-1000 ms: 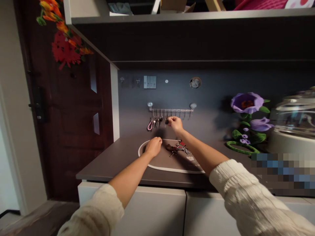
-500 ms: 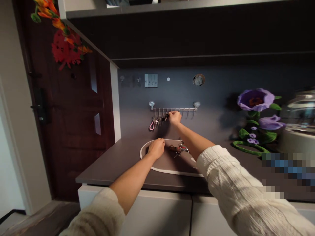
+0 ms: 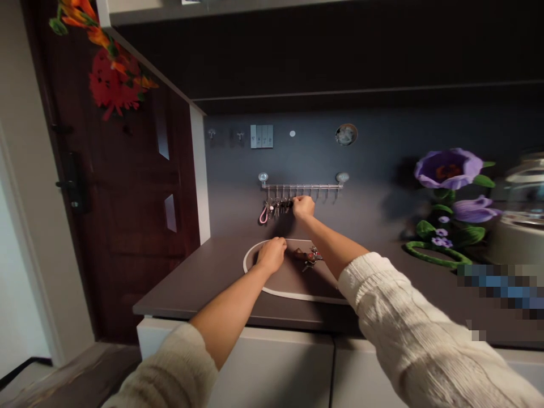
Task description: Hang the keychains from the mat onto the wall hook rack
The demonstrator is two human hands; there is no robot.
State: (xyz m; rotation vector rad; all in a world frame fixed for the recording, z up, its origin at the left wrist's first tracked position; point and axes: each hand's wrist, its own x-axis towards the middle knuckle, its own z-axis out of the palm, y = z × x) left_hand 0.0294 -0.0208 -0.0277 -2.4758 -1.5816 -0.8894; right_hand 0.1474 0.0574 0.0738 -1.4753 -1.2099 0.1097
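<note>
A clear hook rail (image 3: 304,187) is fixed to the grey wall, and several keys (image 3: 278,206) hang from its left hooks, one with a pink loop (image 3: 264,214). My right hand (image 3: 304,207) is just under the rail's middle, its fingers pinched beside the dark rightmost keys; what lies between them is hidden. Lower down, my left hand (image 3: 272,254) rests on the left part of a brown mat (image 3: 289,286) with a pale rim, fingers curled and their tips hidden. A bunch of keys (image 3: 312,258) with a brown piece lies on the mat, between my left hand and right forearm.
Purple fabric flowers (image 3: 448,170) and a glass-topped appliance (image 3: 525,204) stand on the right of the counter (image 3: 178,283). Above hangs a dark shelf (image 3: 297,56). A switch panel (image 3: 262,136) is on the wall; a dark red door (image 3: 140,255) is at left.
My right hand has dropped slightly away from the rail. My left hand stays in place on the mat. The view has shifted a little, showing more of the keys on the mat.
</note>
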